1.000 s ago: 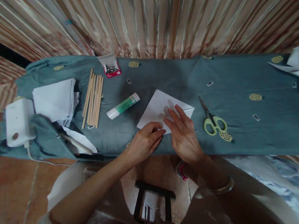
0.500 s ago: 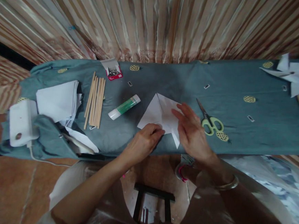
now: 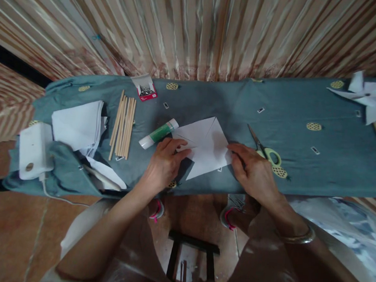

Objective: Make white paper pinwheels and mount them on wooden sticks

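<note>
A white paper sheet [image 3: 207, 147] with fold creases lies on the blue-grey cloth-covered board [image 3: 211, 99], one corner lifted toward me. My left hand [image 3: 163, 163] pinches its left corner with fingers closed on the paper. My right hand [image 3: 253, 172] grips the right corner between thumb and fingers. A green and white glue stick [image 3: 158, 133] lies just left of the sheet, close to my left fingers. Green-handled scissors [image 3: 265, 149] lie right behind my right hand.
A bundle of wooden sticks [image 3: 123, 125], a stack of white paper [image 3: 77, 123] and a white box [image 3: 34, 150] lie at the left. A small red box of pins [image 3: 145, 90] sits at the back. A finished paper pinwheel [image 3: 370, 99] rests far right. Striped curtain behind.
The folded paper has been opened out and turned. My left hand moved up to its left corner and my right hand shifted right to the other corner. The view drifted slightly.
</note>
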`<state>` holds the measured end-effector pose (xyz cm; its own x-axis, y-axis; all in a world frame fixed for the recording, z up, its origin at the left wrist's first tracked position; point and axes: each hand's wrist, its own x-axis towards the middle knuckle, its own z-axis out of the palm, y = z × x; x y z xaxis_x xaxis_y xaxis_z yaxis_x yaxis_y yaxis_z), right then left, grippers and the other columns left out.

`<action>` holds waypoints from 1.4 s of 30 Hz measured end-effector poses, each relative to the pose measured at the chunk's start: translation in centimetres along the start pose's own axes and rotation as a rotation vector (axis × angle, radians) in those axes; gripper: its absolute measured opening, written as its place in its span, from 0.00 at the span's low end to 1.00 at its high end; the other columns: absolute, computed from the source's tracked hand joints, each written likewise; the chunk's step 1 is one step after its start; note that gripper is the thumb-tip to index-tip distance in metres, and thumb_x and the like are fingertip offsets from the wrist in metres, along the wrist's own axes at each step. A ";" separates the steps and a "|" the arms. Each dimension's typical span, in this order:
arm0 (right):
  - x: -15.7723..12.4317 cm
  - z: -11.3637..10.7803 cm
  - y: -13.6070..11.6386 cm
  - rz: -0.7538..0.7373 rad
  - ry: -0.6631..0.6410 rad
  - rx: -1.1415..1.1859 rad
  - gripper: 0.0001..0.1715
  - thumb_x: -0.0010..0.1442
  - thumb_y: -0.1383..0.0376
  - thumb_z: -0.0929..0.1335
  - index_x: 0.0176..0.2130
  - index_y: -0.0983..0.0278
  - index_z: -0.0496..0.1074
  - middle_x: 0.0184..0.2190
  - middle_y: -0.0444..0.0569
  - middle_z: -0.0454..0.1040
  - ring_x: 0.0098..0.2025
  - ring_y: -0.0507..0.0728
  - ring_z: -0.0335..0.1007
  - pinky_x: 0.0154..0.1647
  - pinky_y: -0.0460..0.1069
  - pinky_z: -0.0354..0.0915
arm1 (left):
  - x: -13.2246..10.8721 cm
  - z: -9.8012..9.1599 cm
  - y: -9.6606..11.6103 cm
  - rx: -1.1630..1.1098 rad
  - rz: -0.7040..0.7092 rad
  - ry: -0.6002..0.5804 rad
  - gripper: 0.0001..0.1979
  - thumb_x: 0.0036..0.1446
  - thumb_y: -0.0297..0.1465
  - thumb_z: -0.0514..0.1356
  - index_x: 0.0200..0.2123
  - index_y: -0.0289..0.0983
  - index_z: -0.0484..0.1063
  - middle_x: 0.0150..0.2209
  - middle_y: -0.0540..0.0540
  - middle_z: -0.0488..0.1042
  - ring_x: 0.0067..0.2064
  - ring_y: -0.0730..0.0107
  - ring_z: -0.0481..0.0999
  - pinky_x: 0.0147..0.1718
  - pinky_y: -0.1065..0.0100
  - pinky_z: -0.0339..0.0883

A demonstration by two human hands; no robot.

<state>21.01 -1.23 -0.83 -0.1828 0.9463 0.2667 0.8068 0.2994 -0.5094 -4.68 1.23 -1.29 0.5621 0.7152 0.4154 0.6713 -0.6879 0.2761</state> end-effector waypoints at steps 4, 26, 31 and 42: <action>-0.1 0.4 -0.1 -0.044 0.016 -0.018 0.18 0.64 0.69 0.60 0.48 0.66 0.74 0.46 0.56 0.78 0.47 0.62 0.75 0.53 0.59 0.69 | 0.1 0.4 2.3 -0.054 0.073 -0.013 0.10 0.63 0.29 0.56 0.46 0.33 0.72 0.44 0.40 0.74 0.44 0.60 0.70 0.41 0.59 0.69; -0.8 -2.0 2.2 0.171 -0.244 0.434 0.24 0.56 0.71 0.62 0.49 0.58 0.76 0.49 0.47 0.78 0.50 0.59 0.74 0.55 0.57 0.69 | 0.4 1.1 5.6 0.046 0.124 -0.214 0.06 0.64 0.25 0.54 0.35 0.33 0.71 0.33 0.45 0.74 0.36 0.64 0.74 0.35 0.64 0.70; -0.8 -3.2 1.7 0.177 -0.407 0.633 0.16 0.53 0.63 0.72 0.43 0.53 0.80 0.58 0.47 0.72 0.64 0.62 0.61 0.66 0.60 0.56 | -0.7 0.8 5.8 0.011 0.167 -0.206 0.08 0.65 0.25 0.52 0.39 0.33 0.71 0.36 0.44 0.75 0.37 0.65 0.75 0.37 0.64 0.72; -1.1 -0.7 1.8 0.121 -0.208 0.575 0.08 0.56 0.57 0.72 0.32 0.58 0.80 0.46 0.50 0.78 0.52 0.60 0.72 0.56 0.61 0.67 | -0.8 1.2 6.3 -0.135 0.143 -0.212 0.10 0.64 0.26 0.52 0.46 0.31 0.68 0.43 0.40 0.76 0.45 0.63 0.75 0.46 0.60 0.73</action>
<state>23.10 -1.84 -1.47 -0.2611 0.9643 0.0443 0.4077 0.1517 -0.9004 -0.27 -3.55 -0.93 0.7443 0.6100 0.2718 0.5154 -0.7836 0.3470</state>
